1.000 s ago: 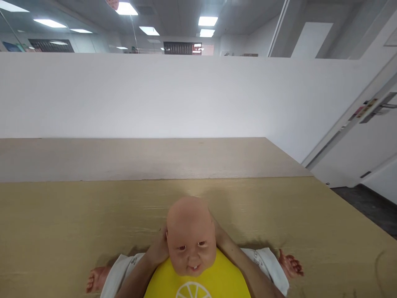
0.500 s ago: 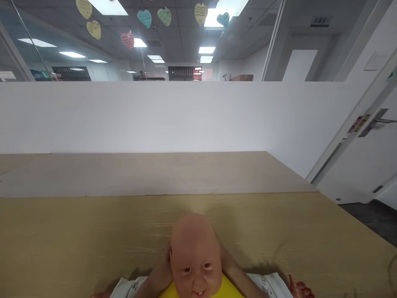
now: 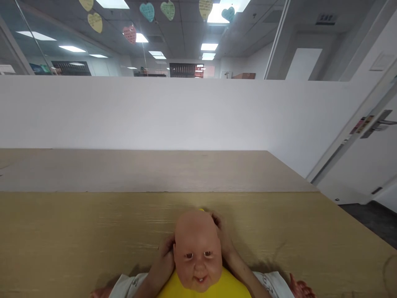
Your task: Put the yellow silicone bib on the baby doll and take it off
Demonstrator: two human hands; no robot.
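A broad lane on the bench [image 3: 77,227] lies between the doll's head [image 3: 197,238] and the far edge, where the wall [image 3: 139,111] blocks further reach. Room also spreads out to the right edge. Nearer in, the doll's outstretched sleeves [image 3: 274,284] bar sideways passage; the left hand [image 3: 166,257] and right hand [image 3: 224,241] fill both flanks of the head.

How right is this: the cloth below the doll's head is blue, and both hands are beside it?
Only the colour is wrong: the head view shows yellow cloth below the doll's head, with left hand and right hand beside it.
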